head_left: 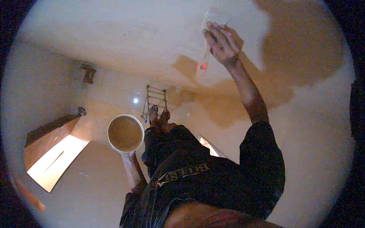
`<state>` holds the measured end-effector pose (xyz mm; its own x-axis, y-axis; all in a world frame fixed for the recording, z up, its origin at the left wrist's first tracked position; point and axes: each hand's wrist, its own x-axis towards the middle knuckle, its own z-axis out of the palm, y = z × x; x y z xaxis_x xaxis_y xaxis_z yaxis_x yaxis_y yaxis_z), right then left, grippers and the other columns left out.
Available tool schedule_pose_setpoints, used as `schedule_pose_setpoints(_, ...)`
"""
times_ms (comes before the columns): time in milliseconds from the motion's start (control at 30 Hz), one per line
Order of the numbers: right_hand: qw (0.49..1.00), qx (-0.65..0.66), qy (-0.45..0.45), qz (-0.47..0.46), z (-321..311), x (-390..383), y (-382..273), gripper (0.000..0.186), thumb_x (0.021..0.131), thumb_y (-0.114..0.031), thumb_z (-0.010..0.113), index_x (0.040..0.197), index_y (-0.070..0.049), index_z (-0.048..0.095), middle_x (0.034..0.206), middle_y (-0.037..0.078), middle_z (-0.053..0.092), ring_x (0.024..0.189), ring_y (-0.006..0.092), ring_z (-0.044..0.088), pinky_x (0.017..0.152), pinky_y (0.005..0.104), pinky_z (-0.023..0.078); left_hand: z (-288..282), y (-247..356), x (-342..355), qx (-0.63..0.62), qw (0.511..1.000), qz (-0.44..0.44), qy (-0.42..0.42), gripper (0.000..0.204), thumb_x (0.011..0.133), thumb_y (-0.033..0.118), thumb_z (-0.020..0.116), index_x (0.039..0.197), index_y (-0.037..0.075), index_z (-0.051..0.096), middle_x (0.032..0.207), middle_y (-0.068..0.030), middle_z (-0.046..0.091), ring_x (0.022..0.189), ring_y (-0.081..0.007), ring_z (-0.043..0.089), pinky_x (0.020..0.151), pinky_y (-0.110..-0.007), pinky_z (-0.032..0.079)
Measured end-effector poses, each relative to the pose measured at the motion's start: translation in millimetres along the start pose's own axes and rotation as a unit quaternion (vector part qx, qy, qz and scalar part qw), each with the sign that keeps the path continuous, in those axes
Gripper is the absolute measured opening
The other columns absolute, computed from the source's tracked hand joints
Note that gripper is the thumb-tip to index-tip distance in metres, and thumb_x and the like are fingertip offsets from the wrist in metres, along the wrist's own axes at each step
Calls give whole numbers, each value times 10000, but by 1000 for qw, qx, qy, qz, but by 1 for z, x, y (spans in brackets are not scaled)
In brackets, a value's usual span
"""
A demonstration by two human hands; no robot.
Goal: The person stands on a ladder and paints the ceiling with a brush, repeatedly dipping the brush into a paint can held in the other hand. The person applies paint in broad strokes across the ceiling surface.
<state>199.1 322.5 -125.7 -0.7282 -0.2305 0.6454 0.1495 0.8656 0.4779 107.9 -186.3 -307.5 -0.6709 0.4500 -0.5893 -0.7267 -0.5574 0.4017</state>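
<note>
My right hand point(225, 42) is raised to the pale wall point(159, 34), its fingers closed around a wide paintbrush point(204, 60). The brush's light bristles lie against the wall, and its handle ends in a red tip with a hole. At my left side my left hand point(128, 155) holds up a white bucket point(109, 133) from its near side. Most of that hand's fingers are hidden behind the bucket. Brownish liquid point(124, 133) shows inside it. The bucket and the brush are well apart.
Far below, my bare feet point(153, 114) are at the top of a ladder point(156, 92) over a tiled floor. An open doorway point(57, 163) glows bright at the left. A dark brown object point(88, 73) stands by the far wall. Brown shading point(304, 57) covers the wall at right.
</note>
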Motion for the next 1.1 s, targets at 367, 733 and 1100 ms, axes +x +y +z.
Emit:
schedule_pose_setpoints(367,677,506,-72,530,-39,-42,-143,219,894,-6,730,1110,-6,693,1151,114,709,1067,208,668,920,338,537,10,-10,21,-4,998,-33,-47,719,942,585,440,1475,103,471,1470,-149,521,1329,-357,528,1089,-556,460)
schedule_pose_setpoints(733,692,640,-25,333,-132,52,-181,296,835,54,748,1102,-24,648,1055,177,706,952,309,730,810,391,613,59,-52,75,-55,963,-117,-235,761,913,587,474,1472,70,473,1446,-172,547,1313,-360,545,1096,-539,449)
schedule_pose_setpoints(1100,806,525,-188,196,-68,33,-218,382,756,-66,817,1121,-101,710,1094,59,744,949,299,733,841,413,604,76,-68,88,-51,944,-119,-304,807,876,587,507,1463,34,483,1415,-196,580,1290,-363,568,1101,-519,439)
